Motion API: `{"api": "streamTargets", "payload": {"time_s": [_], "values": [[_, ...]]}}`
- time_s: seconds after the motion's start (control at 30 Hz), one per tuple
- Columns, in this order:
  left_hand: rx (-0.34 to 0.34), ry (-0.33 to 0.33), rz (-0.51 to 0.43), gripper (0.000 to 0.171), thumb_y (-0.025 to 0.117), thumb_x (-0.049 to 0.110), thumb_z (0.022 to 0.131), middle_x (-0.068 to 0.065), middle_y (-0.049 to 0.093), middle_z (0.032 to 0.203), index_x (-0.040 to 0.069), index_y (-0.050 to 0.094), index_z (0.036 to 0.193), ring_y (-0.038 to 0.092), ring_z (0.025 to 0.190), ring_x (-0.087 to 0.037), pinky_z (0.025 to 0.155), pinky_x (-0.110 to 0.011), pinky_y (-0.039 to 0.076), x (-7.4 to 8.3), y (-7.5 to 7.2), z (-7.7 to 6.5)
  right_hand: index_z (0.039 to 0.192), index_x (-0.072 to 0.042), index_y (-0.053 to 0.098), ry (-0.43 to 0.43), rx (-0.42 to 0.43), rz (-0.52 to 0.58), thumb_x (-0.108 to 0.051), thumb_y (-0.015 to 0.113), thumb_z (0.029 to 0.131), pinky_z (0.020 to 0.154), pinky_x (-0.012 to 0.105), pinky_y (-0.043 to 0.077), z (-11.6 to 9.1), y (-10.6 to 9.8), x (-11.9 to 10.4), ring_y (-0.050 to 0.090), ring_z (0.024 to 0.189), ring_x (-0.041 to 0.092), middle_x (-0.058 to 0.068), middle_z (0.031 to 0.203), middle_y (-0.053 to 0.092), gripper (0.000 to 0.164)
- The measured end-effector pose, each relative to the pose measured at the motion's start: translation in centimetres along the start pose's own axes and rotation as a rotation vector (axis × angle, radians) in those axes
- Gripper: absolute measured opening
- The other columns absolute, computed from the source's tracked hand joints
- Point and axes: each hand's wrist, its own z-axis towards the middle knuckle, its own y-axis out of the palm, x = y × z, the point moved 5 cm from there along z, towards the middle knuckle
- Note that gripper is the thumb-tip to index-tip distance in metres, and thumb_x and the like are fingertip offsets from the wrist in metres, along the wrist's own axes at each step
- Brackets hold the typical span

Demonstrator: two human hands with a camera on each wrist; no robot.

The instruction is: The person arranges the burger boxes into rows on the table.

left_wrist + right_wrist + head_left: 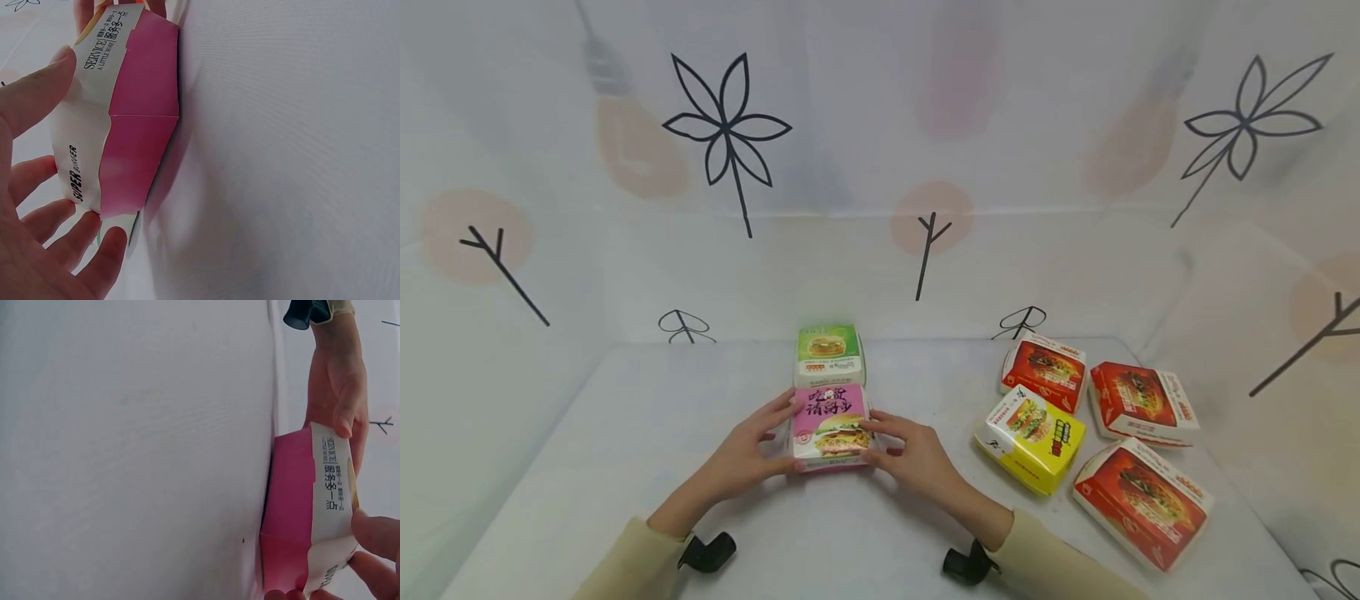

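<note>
A pink and white burger box, with a burger picture on its lid, sits at the middle of the white table. My left hand holds its left side, thumb at the near corner and fingers farther back. On the opposite side, my right hand grips the same box with thumb and fingers. The left wrist view shows the left thumb against the white upper part of the box. Directly behind stands a green and white burger box, its front edge close against the pink one.
To the right are a yellow and white burger box and three red ones: one at the back, one at the far right and one nearer. A patterned white cloth backdrop rises behind the table.
</note>
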Motion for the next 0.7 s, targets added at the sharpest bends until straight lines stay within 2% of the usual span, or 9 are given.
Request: {"api": "streamTargets", "payload": {"time_s": [0.37, 0.7], "values": [[-0.011, 0.006, -0.013, 0.078, 0.080, 0.047, 0.081, -0.003, 0.022, 0.164, 0.022, 0.049, 0.149, 0.028, 0.146, -0.036, 0.100, -0.053, 0.047, 0.19, 0.01, -0.13, 0.129, -0.013, 0.068, 0.006, 0.010, 0.034, -0.023, 0.077, 0.089, 0.087, 0.037, 0.056, -0.23, 0.18, 0.12, 0.050, 0.132, 0.033, 0.007, 0.145, 0.054, 0.042], [-0.008, -0.003, -0.030, 0.078, 0.080, 0.047, 0.081, -0.001, 0.022, 0.164, 0.024, 0.049, 0.149, 0.031, 0.144, -0.035, 0.100, -0.054, 0.046, -0.11, 0.30, -0.03, 0.129, -0.013, 0.068, 0.007, 0.003, 0.057, -0.021, 0.077, 0.089, 0.088, 0.041, 0.055, -0.24, 0.01, 0.06, 0.050, 0.131, 0.035, 0.008, 0.145, 0.054, 0.042]]}}
